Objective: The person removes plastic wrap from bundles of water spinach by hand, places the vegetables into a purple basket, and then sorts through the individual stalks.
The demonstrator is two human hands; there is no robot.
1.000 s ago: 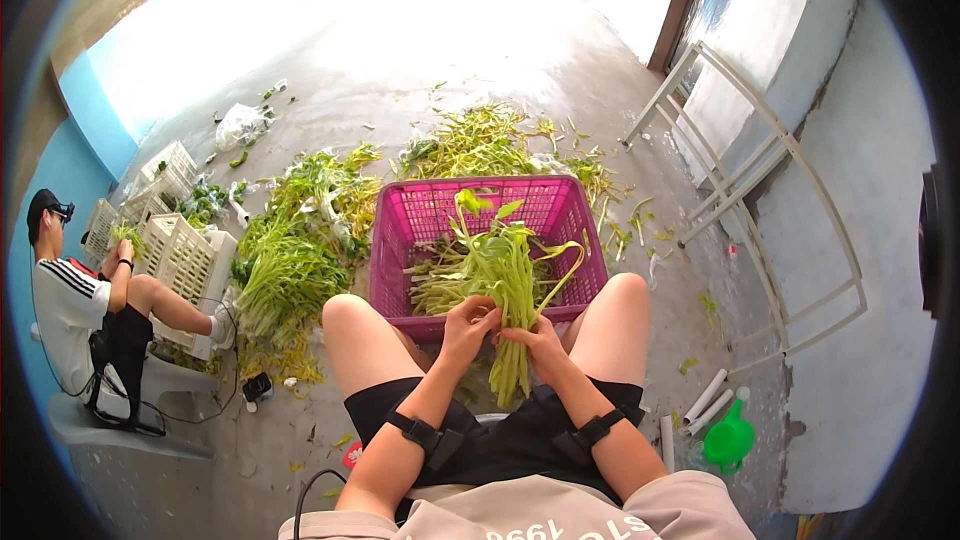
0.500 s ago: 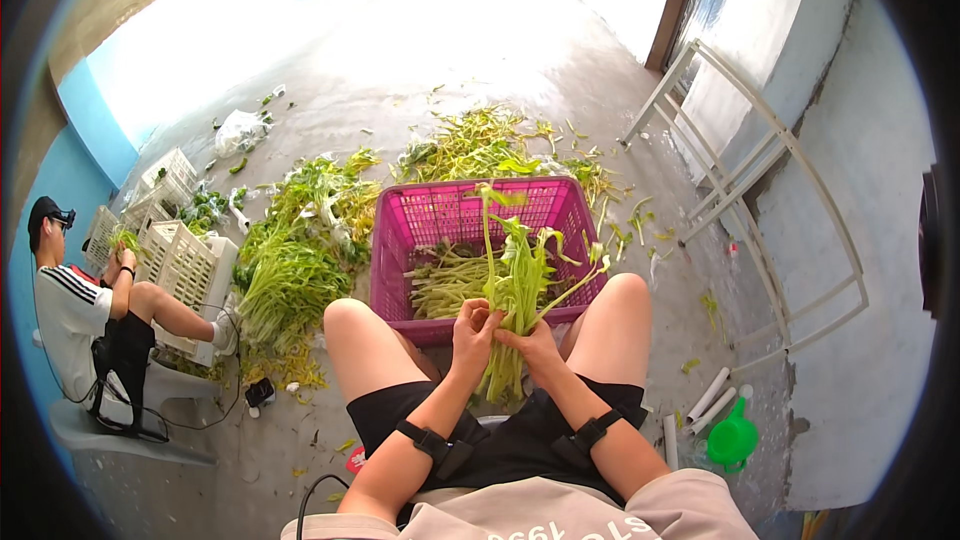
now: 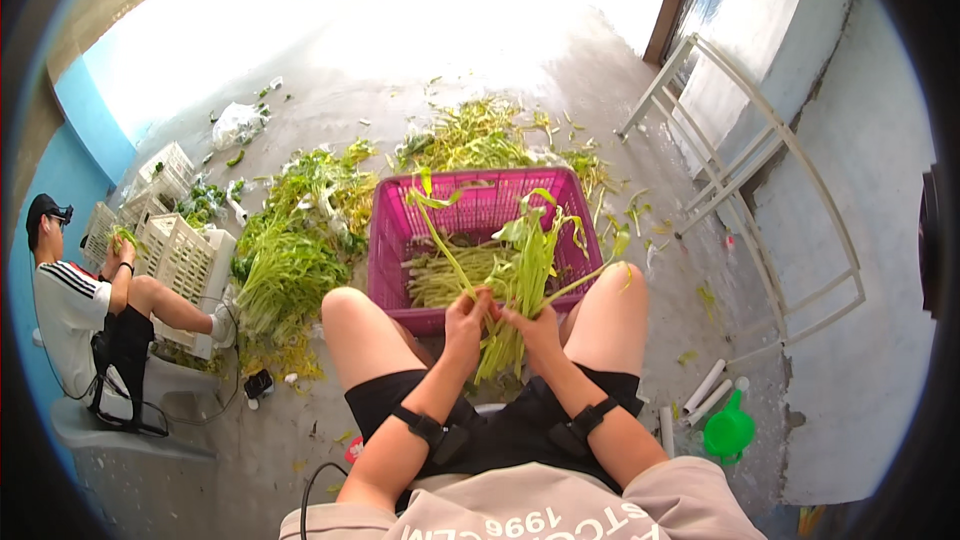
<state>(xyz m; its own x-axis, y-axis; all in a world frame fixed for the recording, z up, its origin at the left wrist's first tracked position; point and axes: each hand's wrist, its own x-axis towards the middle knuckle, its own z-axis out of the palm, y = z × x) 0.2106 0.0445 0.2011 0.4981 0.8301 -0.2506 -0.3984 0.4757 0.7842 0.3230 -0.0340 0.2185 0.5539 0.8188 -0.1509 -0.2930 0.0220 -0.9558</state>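
Note:
My right hand is closed around a bunch of long leafy green vegetable stalks, held upright between my knees. In my left hand, beside it, a single thin leafy stalk is pinched and leans away to the left of the bunch. The two hands are close together, fingertips almost meeting. Just beyond them stands a pink plastic crate with a layer of trimmed green stalks lying in it. The lower ends of the bunch hang below my hands.
Heaps of leafy greens lie left of the crate, and yellowish trimmings behind it. A co-worker sits at far left beside white crates. At right are a metal frame, white tubes and a green funnel-like object.
My left hand has drawn one stalk away from the bunch, so that it now tilts left. The bunch has moved slightly right and up with my right hand.

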